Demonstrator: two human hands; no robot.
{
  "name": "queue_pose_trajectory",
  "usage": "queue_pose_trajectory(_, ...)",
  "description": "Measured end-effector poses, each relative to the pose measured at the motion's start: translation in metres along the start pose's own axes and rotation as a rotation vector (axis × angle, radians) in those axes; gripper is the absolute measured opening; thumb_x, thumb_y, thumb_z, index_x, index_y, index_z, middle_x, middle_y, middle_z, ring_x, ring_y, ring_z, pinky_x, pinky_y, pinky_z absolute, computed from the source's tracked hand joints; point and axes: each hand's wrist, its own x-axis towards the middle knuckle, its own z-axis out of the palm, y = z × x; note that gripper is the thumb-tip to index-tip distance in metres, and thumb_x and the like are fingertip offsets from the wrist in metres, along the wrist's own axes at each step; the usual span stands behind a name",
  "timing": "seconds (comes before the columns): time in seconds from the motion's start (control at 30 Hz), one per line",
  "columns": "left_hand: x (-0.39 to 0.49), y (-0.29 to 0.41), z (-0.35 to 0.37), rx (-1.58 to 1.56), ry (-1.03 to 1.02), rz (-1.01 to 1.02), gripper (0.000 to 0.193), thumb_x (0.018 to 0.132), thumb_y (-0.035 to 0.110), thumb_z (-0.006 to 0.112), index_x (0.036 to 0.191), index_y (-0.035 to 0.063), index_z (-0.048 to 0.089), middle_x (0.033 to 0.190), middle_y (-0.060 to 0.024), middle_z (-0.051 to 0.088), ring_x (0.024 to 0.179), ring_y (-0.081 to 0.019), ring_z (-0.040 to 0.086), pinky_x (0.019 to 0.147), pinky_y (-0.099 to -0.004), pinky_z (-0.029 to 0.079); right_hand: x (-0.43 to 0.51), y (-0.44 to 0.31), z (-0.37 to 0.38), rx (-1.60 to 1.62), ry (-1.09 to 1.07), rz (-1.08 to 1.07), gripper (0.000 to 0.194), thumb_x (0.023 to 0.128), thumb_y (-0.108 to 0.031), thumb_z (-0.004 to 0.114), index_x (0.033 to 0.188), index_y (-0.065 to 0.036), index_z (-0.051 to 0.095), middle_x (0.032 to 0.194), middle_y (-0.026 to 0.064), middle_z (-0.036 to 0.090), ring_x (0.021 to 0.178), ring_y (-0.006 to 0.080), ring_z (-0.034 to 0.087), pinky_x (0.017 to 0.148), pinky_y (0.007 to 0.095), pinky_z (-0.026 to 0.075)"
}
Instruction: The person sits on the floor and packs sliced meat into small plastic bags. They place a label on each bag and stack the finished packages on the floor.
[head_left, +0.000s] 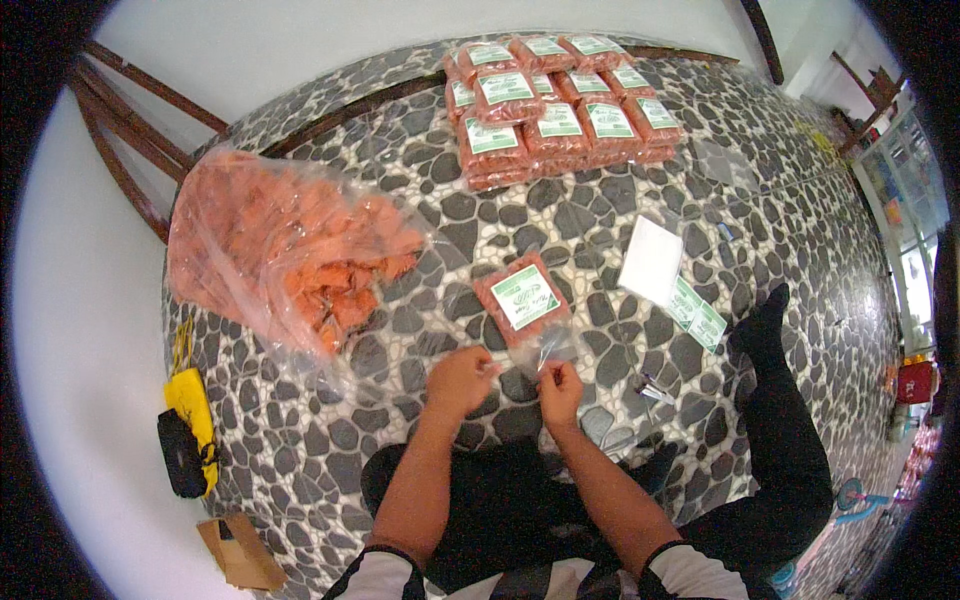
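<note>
In front of me on the pebble-patterned floor lies a clear plastic bag of reddish-orange shreds (504, 309), with a green-and-white printed label (525, 297) on top. Its loose clear end (553, 346) points towards me, pinched between the fingertips of my right hand (561, 394). My left hand (459, 381) is just left of that end, fingers curled in. A small pale thing (490, 368) shows at its fingertips, too blurred to name. Further left is a large clear plastic sack (292, 247) full of orange, crumpled-looking pieces.
Filled, labelled bags (559, 124) are stacked by the far wall. To the right lie a white packet (651, 259), printed labels (697, 315) and small slim objects (656, 390). My black-clad leg (784, 420) borders the right. Leftward are a yellow pouch (189, 394), black case (180, 454) and cardboard piece (241, 551).
</note>
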Motion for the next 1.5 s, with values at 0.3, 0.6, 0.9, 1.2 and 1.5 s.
queue_pose_trajectory(0.3,0.006,-0.088,-0.004,-0.136,0.264,-0.152,0.022,0.088,0.014,0.061,0.103,0.0075,0.077,0.1,-0.0185,0.075,0.095,-0.0367,0.072,0.085,-0.0464,0.055,-0.057,-0.035,0.048,-0.795,-0.613,-0.862,0.05,0.086,-0.03,0.073,0.129,-0.009,0.06,0.129,0.0135,0.063,0.116,0.0324,0.061,0.086,0.0442,0.056)
queue_pose_trajectory(0.6,0.025,-0.104,0.024,-0.123,-0.063,-0.159,0.024,0.083,0.015,0.062,0.099,0.0057,0.077,0.105,-0.0179,0.075,0.099,-0.0368,0.071,0.089,-0.0446,0.055,-0.039,-0.017,0.047,-0.887,-0.789,-0.73,0.045,0.089,-0.019,0.065,0.132,-0.009,0.059,0.125,0.0151,0.065,0.115,0.0377,0.062,0.092,0.049,0.054)
queue_pose_trajectory(0.9,-0.03,0.036,0.059,0.243,0.258,0.278,0.049,0.08,0.039,0.08,0.108,0.004,0.061,0.103,-0.0131,0.067,0.099,-0.0351,0.068,0.083,-0.0466,0.054,-0.04,-0.025,-0.094,-0.415,-0.172,-0.522,0.018,0.095,-0.004,0.062,0.113,0.0,0.064,0.104,0.0185,0.068,0.094,0.0357,0.067,0.077,0.0415,0.053)
queue_pose_trajectory(1.2,-0.004,0.046,0.1,0.324,0.377,0.307,0.021,0.088,0.025,0.069,0.096,0.0066,0.062,0.092,-0.0123,0.066,0.086,-0.0343,0.067,0.073,-0.0496,0.054,0.02,-0.019,-0.067,-0.309,-0.216,-0.305,0.022,0.09,-0.004,0.071,0.112,-0.004,0.071,0.1,0.0193,0.073,0.088,0.0362,0.071,0.078,0.0388,0.055)
queue_pose_trajectory(1.5,-0.002,0.04,0.098,0.139,0.449,0.398,0.016,0.079,0.019,0.072,0.08,0.0068,0.062,0.08,-0.0146,0.064,0.077,-0.0392,0.065,0.069,-0.0518,0.051,0.048,-0.033,-0.02,-0.574,-0.019,-0.233,0.019,0.096,-0.02,0.064,0.108,-0.009,0.072,0.102,0.0181,0.07,0.09,0.0415,0.069,0.077,0.0484,0.054)
